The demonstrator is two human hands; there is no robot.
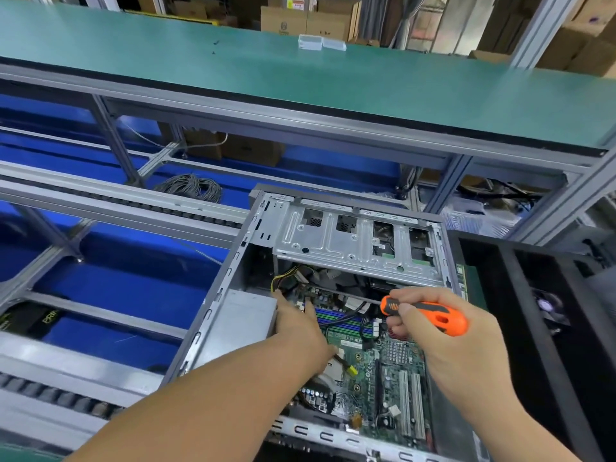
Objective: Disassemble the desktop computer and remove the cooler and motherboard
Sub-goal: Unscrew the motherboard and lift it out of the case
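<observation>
From the head view, the desktop computer case (233, 315) lies open on its side across the grey rails of the workbench frame, its green motherboard (383, 371) facing up inside. The right hand (443, 335) has its fingers curled around the orange-and-black handle of a screwdriver (430, 315), whose thin shaft runs leftward and slightly up, over the board, towards the far-left corner under the metal drive cage (350, 238). The left hand (300, 328) reaches into the case beside the grey power supply (246, 318); its fingers stretch forward, fairly straight, towards the blue memory slots (336, 320) and the yellow and black cables (283, 278) near that corner, gripping nothing I can see, though the fingertips are partly hidden. White expansion slots (410, 405) sit at the near right of the board. A black tray (520, 295) stands just right of the case, and a green-topped table (300, 81) runs behind.
</observation>
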